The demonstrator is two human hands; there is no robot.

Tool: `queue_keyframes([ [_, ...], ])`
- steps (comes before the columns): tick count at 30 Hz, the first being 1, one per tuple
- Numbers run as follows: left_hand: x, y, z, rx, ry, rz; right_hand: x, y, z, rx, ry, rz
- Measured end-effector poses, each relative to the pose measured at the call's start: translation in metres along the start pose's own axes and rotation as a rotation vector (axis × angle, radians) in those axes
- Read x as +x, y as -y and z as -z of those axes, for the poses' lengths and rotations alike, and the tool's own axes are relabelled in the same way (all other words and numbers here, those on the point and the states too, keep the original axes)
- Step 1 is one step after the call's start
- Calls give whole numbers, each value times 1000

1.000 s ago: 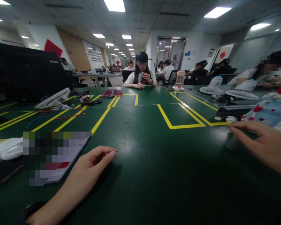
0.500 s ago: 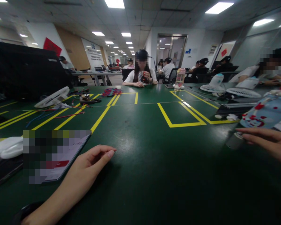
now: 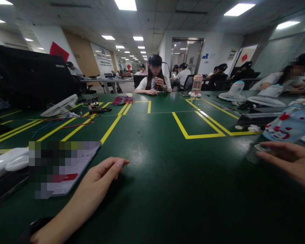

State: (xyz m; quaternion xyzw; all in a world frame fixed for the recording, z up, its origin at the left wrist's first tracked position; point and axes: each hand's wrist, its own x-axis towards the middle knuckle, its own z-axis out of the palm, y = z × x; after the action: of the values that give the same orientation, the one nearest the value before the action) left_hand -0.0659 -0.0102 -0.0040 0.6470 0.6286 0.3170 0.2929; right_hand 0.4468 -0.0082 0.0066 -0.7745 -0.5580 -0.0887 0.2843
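Two hands: left hand (image 3: 101, 174) flat, empty; right hand (image 3: 289, 159), 3 o'clock, loosely open, touching bottle (image 3: 288, 127); grip it fully before lifting.

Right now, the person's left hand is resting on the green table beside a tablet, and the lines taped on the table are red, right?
Not quite. The taped lines are yellow, not red, as the head view shows. The rest holds: the left hand rests on the green table beside the tablet.

Open-plan office workshop: taped green table (image 3: 152, 189) (co-workers (image 3: 155, 79) seated around).
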Motion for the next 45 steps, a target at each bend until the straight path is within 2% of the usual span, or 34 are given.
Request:
queue_keyframes([
  [3, -1, -4, -1, 5, 3, -4, -22, 49, -3, 185, 130, 92],
  [4, -1, -6, -1, 10, 5, -8, -31, 71, -5, 286, 161, 167],
  [8, -3, -8, 0, 27, 11, -22, -66, 158, -18, 628, 426, 490],
  [10, -3, -7, 1, 34, 11, -33, -79, 187, -24, 698, 504, 605],
  [12, -5, -9, -1, 42, 11, -73, -87, 200, -31, 729, 557, 667],
  [15, -8, -21, -9, 61, 15, -205, -93, 200, -40, 760, 603, 638],
  [19, -11, -59, -33, 44, 65, -415, -96, 194, -49, 854, 639, 530],
  [22, -7, -87, -48, 55, 130, -486, -96, 195, -49, 888, 663, 535],
  [25, -1, -98, -51, 23, 102, -474, -95, 196, -45, 863, 673, 533],
  [28, 1, -92, -47, -19, 72, -393, -92, 193, -41, 797, 648, 562],
  [31, 1, -80, -50, -5, 140, -336, -91, 189, -40, 748, 610, 583],
  [35, 3, -65, -68, 62, 210, -371, -93, 188, -39, 734, 577, 593],
  [39, 3, -62, -77, 126, 222, -403, -88, 185, -34, 706, 458, 596],
  [42, 1, -62, -70, 74, 227, -390, -71, 168, -31, 663, 370, 536],
  [45, 0, -58, -48, 38, 195, -316, -45, 127, -26, 537, 250, 413],
])
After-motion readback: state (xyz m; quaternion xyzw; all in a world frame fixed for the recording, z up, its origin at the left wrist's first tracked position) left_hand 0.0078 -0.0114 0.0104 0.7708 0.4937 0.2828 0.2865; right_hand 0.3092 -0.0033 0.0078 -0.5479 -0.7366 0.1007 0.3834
